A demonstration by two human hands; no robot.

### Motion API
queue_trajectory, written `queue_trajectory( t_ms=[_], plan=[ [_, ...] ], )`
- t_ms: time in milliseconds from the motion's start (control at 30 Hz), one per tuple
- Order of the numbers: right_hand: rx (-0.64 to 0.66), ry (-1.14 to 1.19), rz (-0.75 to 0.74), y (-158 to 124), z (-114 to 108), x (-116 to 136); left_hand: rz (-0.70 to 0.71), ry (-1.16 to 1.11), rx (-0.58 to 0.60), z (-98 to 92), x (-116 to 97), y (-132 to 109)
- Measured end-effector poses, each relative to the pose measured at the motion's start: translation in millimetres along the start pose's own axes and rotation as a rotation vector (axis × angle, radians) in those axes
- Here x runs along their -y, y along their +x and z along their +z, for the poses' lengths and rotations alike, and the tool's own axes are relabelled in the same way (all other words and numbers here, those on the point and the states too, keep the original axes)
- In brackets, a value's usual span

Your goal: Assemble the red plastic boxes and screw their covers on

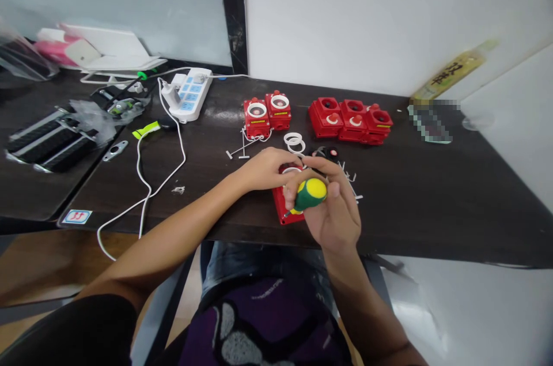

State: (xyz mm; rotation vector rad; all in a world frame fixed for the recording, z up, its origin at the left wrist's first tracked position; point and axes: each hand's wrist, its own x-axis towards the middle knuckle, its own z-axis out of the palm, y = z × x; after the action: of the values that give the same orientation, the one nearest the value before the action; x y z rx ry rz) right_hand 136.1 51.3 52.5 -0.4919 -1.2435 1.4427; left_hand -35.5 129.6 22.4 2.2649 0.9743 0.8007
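My right hand (334,210) is shut around a screwdriver with a green and yellow handle (310,194), its thin shaft slanting down-left to a red switch box (281,207). My left hand (268,169) lies over the top of that box and grips it, hiding most of its face. The box rests on a dark wooden desk (410,204) near the front edge. Several matching red switch boxes (266,115) stand just beyond my hands, and more (349,119) sit to the right. White rings (294,142) and a black round part (326,154) lie close to my fingers.
Small metal hex keys (242,148) lie beside the boxes. A white power strip (192,94) with a plugged-in adapter trails white cables (149,187) across the desk's left side. Black slatted parts (49,144) lie further left. A white wall (345,14) bounds the desk's back.
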Motion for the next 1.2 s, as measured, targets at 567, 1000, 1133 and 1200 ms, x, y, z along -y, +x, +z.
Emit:
queue_trajectory(
  t_ms=[567,1000,1133,1200],
  plan=[
    [-0.065,-0.089,-0.13,-2,7,-3,0.098,0.041,-0.038,4.6,8,-1],
    [0.347,-0.998,0.135,-5,-11,45,0.038,0.045,-0.046,2.7,1,-1],
    [0.465,-1.346,0.301,-6,-15,35,0.013,0.022,-0.062,1.1,2,-1],
    [0.439,-1.454,0.339,-5,-16,27,0.014,-0.041,-0.063,-0.5,3,-1]
  ],
)
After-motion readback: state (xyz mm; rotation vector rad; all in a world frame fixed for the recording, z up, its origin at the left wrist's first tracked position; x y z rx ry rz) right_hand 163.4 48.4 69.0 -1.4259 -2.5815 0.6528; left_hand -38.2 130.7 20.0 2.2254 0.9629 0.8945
